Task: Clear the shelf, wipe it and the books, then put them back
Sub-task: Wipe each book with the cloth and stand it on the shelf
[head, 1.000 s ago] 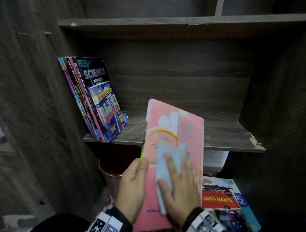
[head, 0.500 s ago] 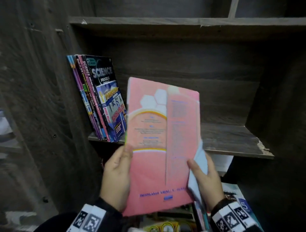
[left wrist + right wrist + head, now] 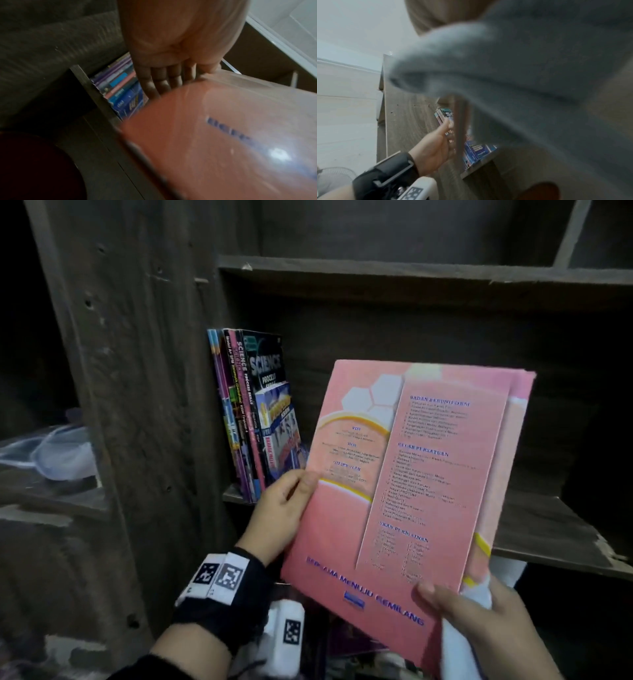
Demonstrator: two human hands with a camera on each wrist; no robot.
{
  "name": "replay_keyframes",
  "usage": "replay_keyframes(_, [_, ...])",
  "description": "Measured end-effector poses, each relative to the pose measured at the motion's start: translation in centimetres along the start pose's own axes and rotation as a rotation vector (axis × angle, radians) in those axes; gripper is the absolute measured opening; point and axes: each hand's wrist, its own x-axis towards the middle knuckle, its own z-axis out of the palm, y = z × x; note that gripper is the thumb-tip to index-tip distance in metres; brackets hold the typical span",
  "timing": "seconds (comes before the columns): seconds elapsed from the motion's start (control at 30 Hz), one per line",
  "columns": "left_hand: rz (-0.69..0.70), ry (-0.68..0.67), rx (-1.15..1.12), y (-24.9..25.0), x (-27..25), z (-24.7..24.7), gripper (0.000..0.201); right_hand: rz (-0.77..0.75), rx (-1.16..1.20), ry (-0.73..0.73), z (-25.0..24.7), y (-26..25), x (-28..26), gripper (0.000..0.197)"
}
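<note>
Shelf refill under way: pink book done wiping, heading back up

Shelf (image 3: 534,529) first, since it's the biggest thing here: the dark wooden board is sitting mostly bare, with just a small row of books (image 3: 253,419) leaning against its left wall. Science titles are showing on the spines and front cover. So the refill looks to me like it's partly done, not finished.

Next down in size, the pink book (image 3: 394,484). A second ago it was lying lower with the cloth being rubbed across its cover; now the wiping is over and it's being held up in front of the shelf opening, tilted, back cover facing the camera, just right of the standing row. It isn't touching the shelf yet, as far as I can tell.

Both hands are gripping it. The left hand (image 3: 281,508) is pinching the left edge, thumb on the cover and fingers (image 3: 163,81) behind. The right hand (image 3: 479,618) is clamping the bottom right corner and is also keeping the pale cloth (image 3: 476,594) bunched behind the book instead of on the cover.

My read: this one counts as cleaned and it's going in next to the leaning row. Watch that the row doesn't slump when it's getting slotted in.
</note>
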Motion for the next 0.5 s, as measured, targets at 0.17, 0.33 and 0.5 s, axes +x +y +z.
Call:
replay_keyframes(0.17, [-0.193,0.341,0.156,-4.5,2.2,-2.9,0.018,-0.205,-0.186,0.233,2.9,0.3,4.4,0.030])
replay_keyframes(0.33, [-0.380,0.286,0.287,-7.2,2.6,-4.4,0.026,-0.214,-0.443,0.443,7.5,2.5,11.4,0.032])
replay_keyframes(0.5, [-0.471,0.199,0.195,-10.0,3.5,-4.8,0.030,-0.180,-0.631,0.449,13.7,2.6,15.8,0.034])
